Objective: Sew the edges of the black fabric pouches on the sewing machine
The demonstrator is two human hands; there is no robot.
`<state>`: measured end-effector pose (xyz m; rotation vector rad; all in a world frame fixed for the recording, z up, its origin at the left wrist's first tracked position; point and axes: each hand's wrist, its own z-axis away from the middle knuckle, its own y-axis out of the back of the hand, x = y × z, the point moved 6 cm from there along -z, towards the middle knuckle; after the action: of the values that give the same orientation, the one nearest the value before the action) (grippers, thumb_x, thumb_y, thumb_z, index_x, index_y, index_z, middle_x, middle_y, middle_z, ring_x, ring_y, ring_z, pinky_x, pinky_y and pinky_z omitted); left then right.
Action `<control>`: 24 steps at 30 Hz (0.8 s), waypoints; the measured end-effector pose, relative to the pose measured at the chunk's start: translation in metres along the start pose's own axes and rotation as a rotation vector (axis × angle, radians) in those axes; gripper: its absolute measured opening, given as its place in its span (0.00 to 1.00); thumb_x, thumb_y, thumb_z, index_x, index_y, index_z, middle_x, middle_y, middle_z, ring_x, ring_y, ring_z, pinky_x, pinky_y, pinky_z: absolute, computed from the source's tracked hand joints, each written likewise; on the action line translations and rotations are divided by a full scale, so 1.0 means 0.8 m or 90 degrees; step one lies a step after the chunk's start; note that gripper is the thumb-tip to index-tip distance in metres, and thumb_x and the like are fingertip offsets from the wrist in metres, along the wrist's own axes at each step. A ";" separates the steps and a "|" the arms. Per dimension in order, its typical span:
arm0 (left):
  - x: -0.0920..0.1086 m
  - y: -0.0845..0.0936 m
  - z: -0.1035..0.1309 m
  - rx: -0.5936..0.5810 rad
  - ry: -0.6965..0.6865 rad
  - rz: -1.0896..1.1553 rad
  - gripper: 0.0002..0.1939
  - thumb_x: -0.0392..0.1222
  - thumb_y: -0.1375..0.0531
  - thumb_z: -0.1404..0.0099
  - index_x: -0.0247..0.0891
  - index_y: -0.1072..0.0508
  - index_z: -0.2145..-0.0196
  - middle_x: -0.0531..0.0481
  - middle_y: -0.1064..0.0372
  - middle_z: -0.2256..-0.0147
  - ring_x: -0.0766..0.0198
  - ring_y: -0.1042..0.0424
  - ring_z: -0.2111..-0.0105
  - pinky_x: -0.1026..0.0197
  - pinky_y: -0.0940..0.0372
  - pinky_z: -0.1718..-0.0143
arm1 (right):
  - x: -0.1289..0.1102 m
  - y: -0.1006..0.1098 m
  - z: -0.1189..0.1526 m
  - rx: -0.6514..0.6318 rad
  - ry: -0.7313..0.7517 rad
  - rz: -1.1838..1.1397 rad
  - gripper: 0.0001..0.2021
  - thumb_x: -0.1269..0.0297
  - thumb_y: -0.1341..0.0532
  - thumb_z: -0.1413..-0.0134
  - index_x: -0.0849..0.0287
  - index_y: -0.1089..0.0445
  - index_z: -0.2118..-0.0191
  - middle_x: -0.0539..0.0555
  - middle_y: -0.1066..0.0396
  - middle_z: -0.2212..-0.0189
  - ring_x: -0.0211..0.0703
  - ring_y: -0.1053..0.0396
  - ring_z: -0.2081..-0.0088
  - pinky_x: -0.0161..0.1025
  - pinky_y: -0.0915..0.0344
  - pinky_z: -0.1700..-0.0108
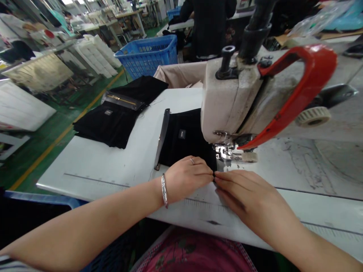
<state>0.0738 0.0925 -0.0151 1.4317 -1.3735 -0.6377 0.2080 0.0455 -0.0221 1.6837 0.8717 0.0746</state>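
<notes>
A black fabric panel with a small label lies flat under the head of a sewing machine. A dark strip runs along the panel's left edge. My left hand, with a ring and a bracelet, rests at the panel's near edge, its fingers closed on the fabric corner. Just right of it, my right hand pinches the same corner, fingertips meeting the left ones. Both hands are in front of the lit presser foot. The fabric between the fingertips is mostly hidden.
A stack of black fabric pieces with a zipper overhangs the table's left edge. Behind stand a blue crate and a beige cloth-lined bin. A red curved guard juts from the machine. A person in black stands beyond.
</notes>
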 end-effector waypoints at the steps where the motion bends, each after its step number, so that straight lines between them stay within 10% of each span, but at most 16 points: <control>1: -0.004 0.000 -0.002 0.006 -0.004 -0.002 0.09 0.34 0.48 0.29 0.33 0.28 0.59 0.48 0.25 0.58 0.63 0.29 0.55 0.57 0.34 0.51 | 0.004 0.000 -0.004 -0.006 0.007 0.004 0.12 0.67 0.42 0.39 0.57 0.31 0.50 0.52 0.29 0.52 0.46 0.31 0.53 0.48 0.33 0.50; 24: -0.088 -0.002 -0.035 0.048 0.111 -0.139 0.10 0.34 0.45 0.32 0.39 0.23 0.62 0.50 0.24 0.62 0.64 0.27 0.58 0.62 0.34 0.53 | 0.047 -0.007 -0.024 0.048 -0.026 -0.009 0.12 0.67 0.43 0.39 0.56 0.29 0.51 0.50 0.29 0.50 0.47 0.31 0.50 0.48 0.33 0.48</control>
<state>0.0845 0.1671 -0.0250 1.6720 -1.1245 -0.5895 0.2230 0.0829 -0.0359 1.7427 0.8655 -0.0028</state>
